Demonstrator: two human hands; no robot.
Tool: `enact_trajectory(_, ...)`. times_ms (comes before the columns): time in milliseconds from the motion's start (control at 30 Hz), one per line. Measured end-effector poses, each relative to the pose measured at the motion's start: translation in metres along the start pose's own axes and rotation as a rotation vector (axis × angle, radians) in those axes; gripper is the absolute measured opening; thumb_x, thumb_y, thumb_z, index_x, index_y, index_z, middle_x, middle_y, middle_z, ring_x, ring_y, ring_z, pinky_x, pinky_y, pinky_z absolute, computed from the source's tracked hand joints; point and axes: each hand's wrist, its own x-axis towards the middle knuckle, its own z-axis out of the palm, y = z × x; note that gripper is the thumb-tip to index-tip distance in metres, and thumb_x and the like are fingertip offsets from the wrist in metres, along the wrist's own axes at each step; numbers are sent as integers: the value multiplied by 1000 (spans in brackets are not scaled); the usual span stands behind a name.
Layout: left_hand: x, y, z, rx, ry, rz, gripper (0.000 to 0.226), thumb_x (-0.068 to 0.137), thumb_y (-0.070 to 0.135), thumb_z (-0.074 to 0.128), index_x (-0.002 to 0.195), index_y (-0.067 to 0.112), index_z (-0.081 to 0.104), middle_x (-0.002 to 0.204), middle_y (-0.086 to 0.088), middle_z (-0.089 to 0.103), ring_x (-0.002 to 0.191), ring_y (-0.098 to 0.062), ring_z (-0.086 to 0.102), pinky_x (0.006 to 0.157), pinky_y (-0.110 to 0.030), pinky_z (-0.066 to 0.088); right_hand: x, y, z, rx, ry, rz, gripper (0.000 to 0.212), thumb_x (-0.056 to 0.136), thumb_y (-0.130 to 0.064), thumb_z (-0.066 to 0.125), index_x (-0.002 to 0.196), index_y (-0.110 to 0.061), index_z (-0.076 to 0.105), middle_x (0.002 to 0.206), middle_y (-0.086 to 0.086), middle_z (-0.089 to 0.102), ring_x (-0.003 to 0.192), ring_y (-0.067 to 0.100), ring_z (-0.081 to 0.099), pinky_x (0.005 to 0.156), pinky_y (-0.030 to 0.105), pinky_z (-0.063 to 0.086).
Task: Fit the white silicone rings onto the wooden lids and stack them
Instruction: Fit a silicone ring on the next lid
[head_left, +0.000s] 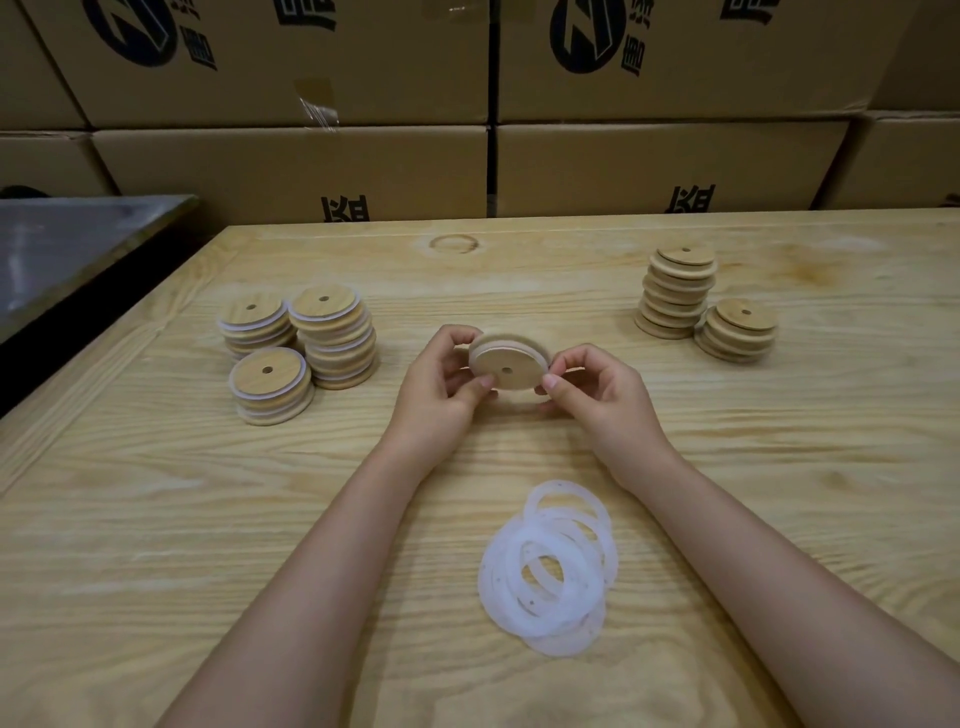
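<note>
Looks like a warehouse packing room. Backed by a wall of stacked brown shipping cartons (291, 161) printed with black logos and characters. Furnished with a plain wooden bench (208, 519) carrying sorted stacks of wooden lids (332, 338) and a heap of white silicone rings (506, 566).

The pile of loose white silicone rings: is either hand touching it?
No: the left hand and the right hand both grip a round wooden lid, well clear of the pile.
</note>
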Motion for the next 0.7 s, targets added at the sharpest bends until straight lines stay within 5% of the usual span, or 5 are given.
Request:
enact_trajectory(200, -3, 2, -14, 36, 383, 153, 40, 89, -9, 52, 99, 29, 47, 92, 2, 60, 75, -5, 62, 65, -23, 55, 1, 1, -1, -10, 27, 54, 12, 89, -8, 62, 77, -13, 62, 77, 3, 63, 73, 16, 63, 76, 44, 54)
enact_trajectory(333, -6, 7, -33, 164, 787, 278, 38, 92, 7, 40, 130, 6, 39, 124, -14, 53, 112, -27, 54, 98, -43, 45, 1, 1, 0, -4, 33, 55, 17, 91, -4, 58, 77, -13, 62, 73, 0, 65, 73, 10, 62, 69, 27, 54)
enact_trajectory(400, -6, 12, -44, 181, 955, 307, 42, 94, 7, 33, 135, -1, 34, 132, -16, 47, 120, -27, 48, 105, -30, 38, 0, 1, 0, -24, 20, 56, 17, 91, -4, 57, 77, -13, 61, 73, 0, 65, 71, 8, 62, 69, 25, 53)
enact_trajectory(500, -4, 17, -60, 136, 1139, 288, 41, 96, 6, 27, 135, -3, 36, 125, -4, 46, 114, -15, 48, 90, -3, 32, 0, 1, 0, -29, 16, 56, 16, 91, -5, 57, 78, -12, 62, 73, 1, 65, 69, 5, 62, 68, 23, 53)
enact_trajectory(700, -5, 9, -86, 175, 1296, 65, 40, 96, 8, 33, 134, 1, 44, 133, -18, 45, 121, -24, 46, 86, 2, 25, 2, 2, 0, -20, 27, 73, 17, 92, -7, 57, 77, -13, 62, 71, -1, 66, 68, 7, 62, 67, 21, 53)
